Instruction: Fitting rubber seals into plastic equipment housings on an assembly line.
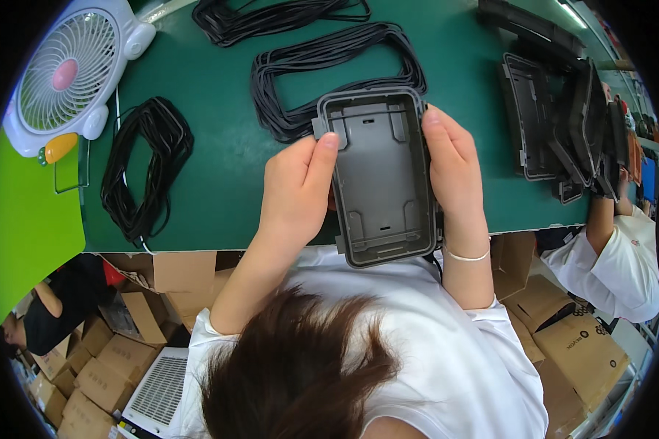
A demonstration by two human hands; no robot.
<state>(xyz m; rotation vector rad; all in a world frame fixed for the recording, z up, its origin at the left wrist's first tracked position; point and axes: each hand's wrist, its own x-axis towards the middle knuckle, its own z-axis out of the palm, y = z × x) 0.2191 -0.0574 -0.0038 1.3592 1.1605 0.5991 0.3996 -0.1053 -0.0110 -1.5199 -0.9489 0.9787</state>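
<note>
Both my hands hold a dark grey rectangular plastic box [377, 175] above the near edge of the green table. Its open side faces up, showing a moulded interior with nothing lying in it. My left hand [300, 179] grips the left wall, thumb over the rim and fingers hidden behind. Along the opposite wall, my right hand [452, 157] is closed with its thumb near the upper right corner. Just beyond the box lies a flat coil of dark cable [267, 95], partly covered by it.
A white fan [64, 74] stands at far left, near a black cable coil [157, 132]. Another coil [249, 25] lies at the back. Grey box parts [531, 117] pile up at right, by a co-worker's arm [600, 227]. Cardboard boxes [571, 351] sit below the table.
</note>
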